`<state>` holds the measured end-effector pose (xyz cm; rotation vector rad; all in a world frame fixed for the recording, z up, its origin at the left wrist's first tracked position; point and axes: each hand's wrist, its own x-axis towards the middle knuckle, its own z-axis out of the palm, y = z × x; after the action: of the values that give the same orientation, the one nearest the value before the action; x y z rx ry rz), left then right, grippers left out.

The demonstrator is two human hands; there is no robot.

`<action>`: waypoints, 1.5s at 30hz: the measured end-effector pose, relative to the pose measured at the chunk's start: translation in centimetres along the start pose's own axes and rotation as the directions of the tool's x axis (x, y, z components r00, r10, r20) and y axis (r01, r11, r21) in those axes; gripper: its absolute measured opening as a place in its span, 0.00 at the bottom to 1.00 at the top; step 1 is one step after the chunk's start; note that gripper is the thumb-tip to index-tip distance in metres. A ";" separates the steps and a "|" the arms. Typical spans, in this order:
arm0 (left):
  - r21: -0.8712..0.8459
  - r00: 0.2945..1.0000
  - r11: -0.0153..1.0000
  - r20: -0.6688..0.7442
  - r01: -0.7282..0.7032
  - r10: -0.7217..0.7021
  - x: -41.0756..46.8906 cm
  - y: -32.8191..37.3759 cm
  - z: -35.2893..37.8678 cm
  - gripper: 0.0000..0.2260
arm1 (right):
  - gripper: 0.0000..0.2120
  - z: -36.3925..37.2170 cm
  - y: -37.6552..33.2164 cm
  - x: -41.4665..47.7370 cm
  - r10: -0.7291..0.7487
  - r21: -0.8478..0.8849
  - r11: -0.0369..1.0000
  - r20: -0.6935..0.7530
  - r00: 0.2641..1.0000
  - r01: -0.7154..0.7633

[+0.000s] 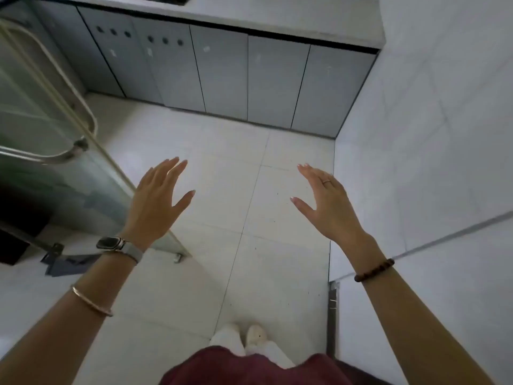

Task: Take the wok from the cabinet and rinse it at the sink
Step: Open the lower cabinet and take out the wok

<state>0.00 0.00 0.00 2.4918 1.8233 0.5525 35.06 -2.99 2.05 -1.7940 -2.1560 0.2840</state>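
Before shut cabinet [222, 76] doors, left hand [155, 200] & right hand [329, 205] empty, fingers straight

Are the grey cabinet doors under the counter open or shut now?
Shut. All the grey cabinet doors lie flush in one row, with only thin dark seams between them.

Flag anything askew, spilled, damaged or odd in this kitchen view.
A ragged grey patch, perhaps tape, lies crookedly on the floor by the glass door's metal bracket. Also, small dark specks dot the white floor tiles. The grey cabinet doors are all shut.
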 end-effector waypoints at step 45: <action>-0.152 0.950 0.942 -0.036 0.300 -0.309 42.0 -14.8 12.2 0.26 | 0.30 5.6 9.1 49.1 -0.025 0.041 0.999 0.064 0.998 0.022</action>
<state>0.80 46.04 -2.88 2.0678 2.0541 0.7182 33.49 47.15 -0.59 -1.7588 -2.1972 0.3822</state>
